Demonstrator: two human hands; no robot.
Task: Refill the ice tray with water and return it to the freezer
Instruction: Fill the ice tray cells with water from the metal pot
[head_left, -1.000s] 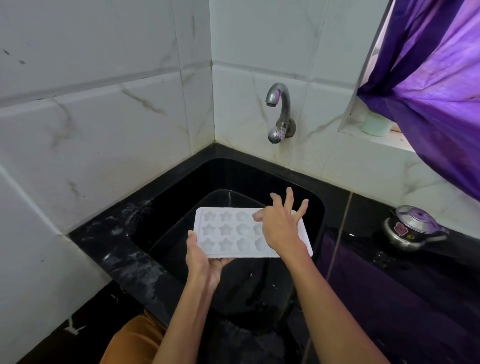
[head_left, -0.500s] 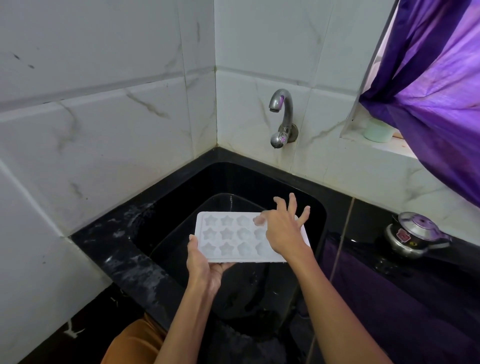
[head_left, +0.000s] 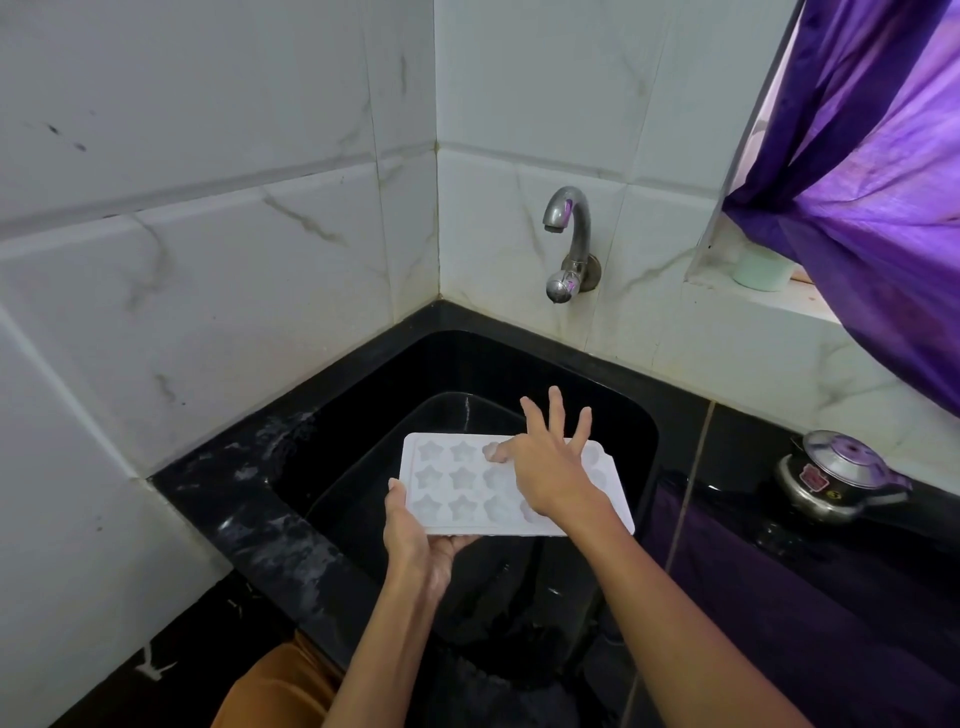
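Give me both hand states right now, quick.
Left hand: holding the ice tray by its near left edge, over the sink.
Right hand: open, fingers spread, thumb touching a cavity on the tray.

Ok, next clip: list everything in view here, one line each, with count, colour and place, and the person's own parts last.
ice tray: one, white, star-shaped moulds, held over the sink
sink: one, black, set in the corner
tap: one, metal, on the wall above the sink, no water running
counter: one, black, around the sink
pressure cooker: one, metal, on the counter at right
curtain: one, purple, upper right
cup: one, pale green, on the window ledge
left hand: grips the tray's near left corner
right hand: fingers spread, thumb in a mould
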